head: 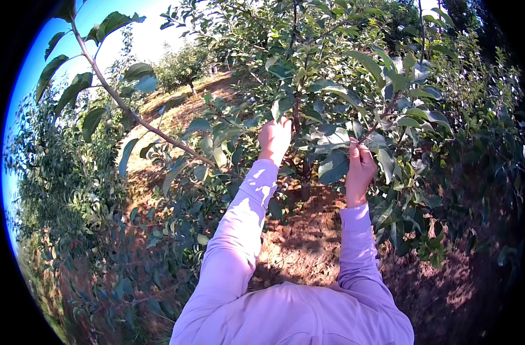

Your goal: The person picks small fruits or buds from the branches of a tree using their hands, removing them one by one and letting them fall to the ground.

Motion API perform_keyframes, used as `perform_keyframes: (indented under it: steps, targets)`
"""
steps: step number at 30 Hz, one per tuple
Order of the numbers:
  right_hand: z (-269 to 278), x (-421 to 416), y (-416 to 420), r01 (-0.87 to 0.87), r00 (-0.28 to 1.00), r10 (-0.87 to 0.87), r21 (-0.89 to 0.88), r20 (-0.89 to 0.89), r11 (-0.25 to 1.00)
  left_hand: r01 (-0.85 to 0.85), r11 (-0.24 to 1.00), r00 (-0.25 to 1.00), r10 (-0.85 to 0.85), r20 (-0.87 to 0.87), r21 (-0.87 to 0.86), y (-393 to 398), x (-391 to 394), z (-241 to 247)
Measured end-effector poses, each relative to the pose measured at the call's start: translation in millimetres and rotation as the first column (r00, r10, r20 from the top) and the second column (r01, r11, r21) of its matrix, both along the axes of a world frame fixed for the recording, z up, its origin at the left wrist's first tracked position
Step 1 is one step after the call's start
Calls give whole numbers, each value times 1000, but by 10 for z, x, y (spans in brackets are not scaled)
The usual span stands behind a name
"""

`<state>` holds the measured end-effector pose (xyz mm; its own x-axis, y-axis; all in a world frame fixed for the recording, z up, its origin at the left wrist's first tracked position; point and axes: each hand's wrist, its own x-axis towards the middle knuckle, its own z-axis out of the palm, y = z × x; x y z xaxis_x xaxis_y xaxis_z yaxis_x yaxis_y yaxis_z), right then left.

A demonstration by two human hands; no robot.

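Both arms, in pale lilac sleeves, reach up into a leafy fruit tree, apparently an apple. My left hand (274, 139) is raised beside the dark upright trunk (296, 108), its fingers curled just under a green leaf (282, 106). Whatever lies inside those fingers is hidden. Lower and to the right, my right hand (360, 174) pinches the near end of a leafy branch (381, 116) between thumb and fingers. Broad leaves surround that grip, and one large dark leaf (334, 167) hangs just left of it.
A long bare-stemmed branch (133, 113) slants across the left side, close to the camera. More foliage (456, 159) crowds the right. Below the tree lies sunlit brown ground (301, 246) with patchy shade. Another tree (187, 64) stands farther back.
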<state>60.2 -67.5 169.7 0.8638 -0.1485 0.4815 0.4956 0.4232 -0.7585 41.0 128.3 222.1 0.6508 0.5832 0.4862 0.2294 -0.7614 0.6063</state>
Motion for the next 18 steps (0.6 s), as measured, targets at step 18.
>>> perform_keyframes:
  steps: [18]
  targets:
    - [168,319,-50,-87,995,86,9,59,996,382,890,916,-327,234,-250,211,-521,-775]
